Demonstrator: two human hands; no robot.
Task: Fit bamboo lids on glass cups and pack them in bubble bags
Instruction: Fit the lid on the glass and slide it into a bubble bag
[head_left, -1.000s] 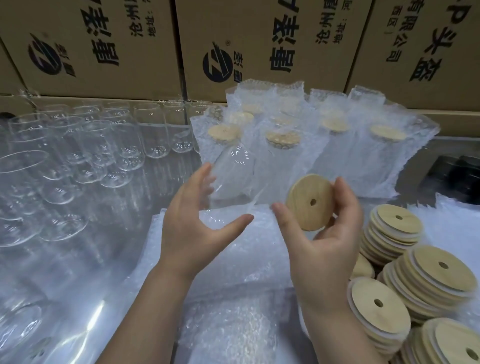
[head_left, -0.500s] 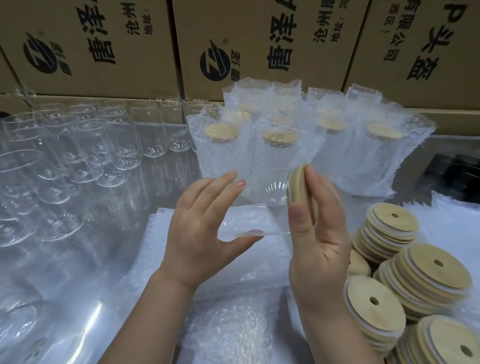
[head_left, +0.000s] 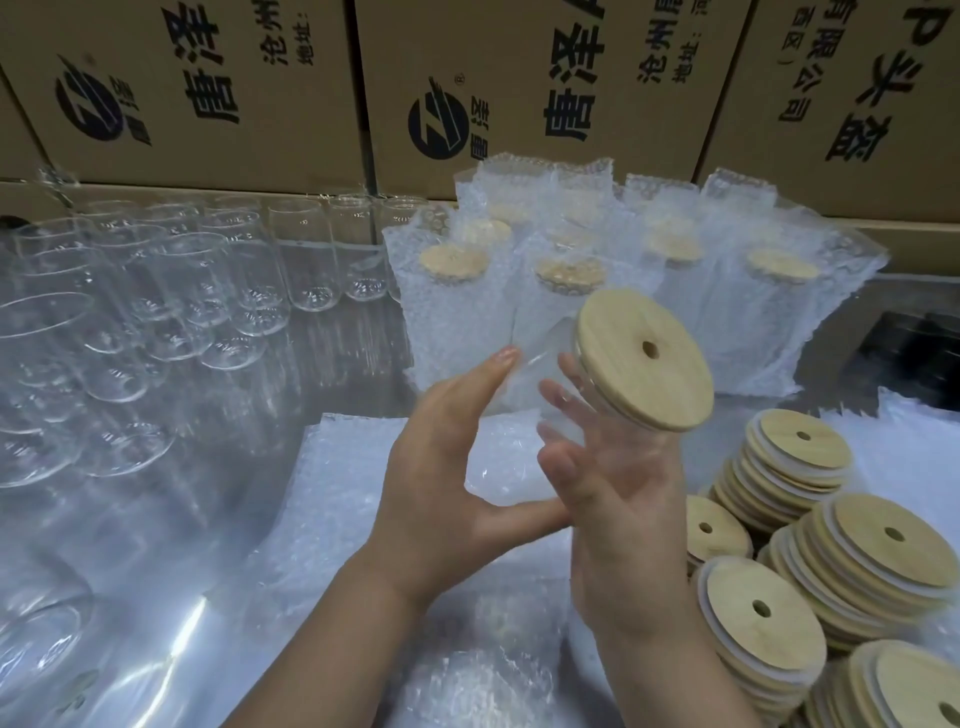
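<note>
Nearest, bottom right: stacks of round bamboo lids with centre holes and pale sealing rings, leaning on one another. Just left of them, a flat pile of clear bubble bags lies on the work surface under the forearms.

Mid-frame: both hands hold one clear glass cup, tilted with its mouth up and to the right. Left hand cradles the base end, fingers spread along the far side, thumb under the bottom. Right hand wraps the upper wall, fingers apart and seen through the glass. A round bamboo lid with a straw hole sits on the cup's mouth, its face turned toward the camera; whether it is fully seated cannot be told.

Left: rows of empty clear glass cups standing upright, close together.

Behind the hands: a cluster of lidded cups in bubble bags, upright, touching.

Farthest: brown cardboard cartons with black printing.
</note>
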